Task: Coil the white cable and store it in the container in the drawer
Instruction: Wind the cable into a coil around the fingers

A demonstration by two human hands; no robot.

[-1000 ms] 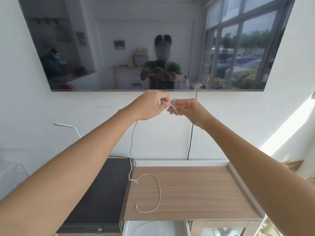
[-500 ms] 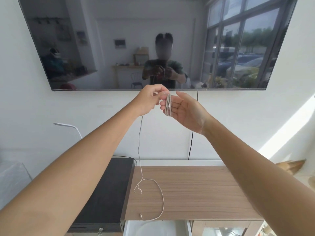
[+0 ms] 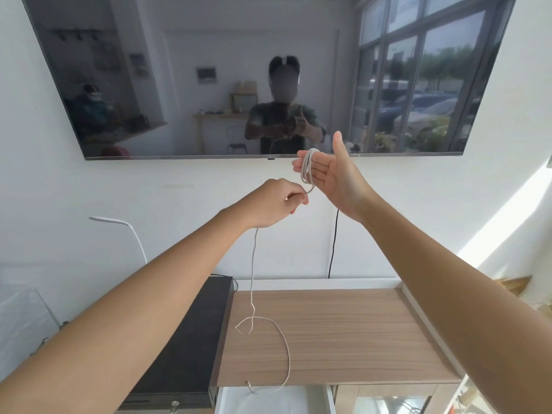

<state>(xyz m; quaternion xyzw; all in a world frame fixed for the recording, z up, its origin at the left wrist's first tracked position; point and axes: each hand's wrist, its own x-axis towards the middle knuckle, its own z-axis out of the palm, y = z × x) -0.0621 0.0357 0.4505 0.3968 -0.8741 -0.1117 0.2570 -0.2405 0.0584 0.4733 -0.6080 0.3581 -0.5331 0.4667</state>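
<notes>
Your left hand (image 3: 276,201) has dropped lower, pinching the white cable (image 3: 253,264) tight. Your right hand (image 3: 330,174) stays flat and wide, loops around its fingers (another wrap coming). Lots of cable still hangs to the wooden shelf (image 3: 343,333).

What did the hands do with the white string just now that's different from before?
The left hand dropped below the right hand, pulling the white cable down for another wrap. The right hand opened flat, thumb up, with loops around its fingers. The cable's tail on the wooden top slid nearer the front edge. The black box stayed put.
</notes>
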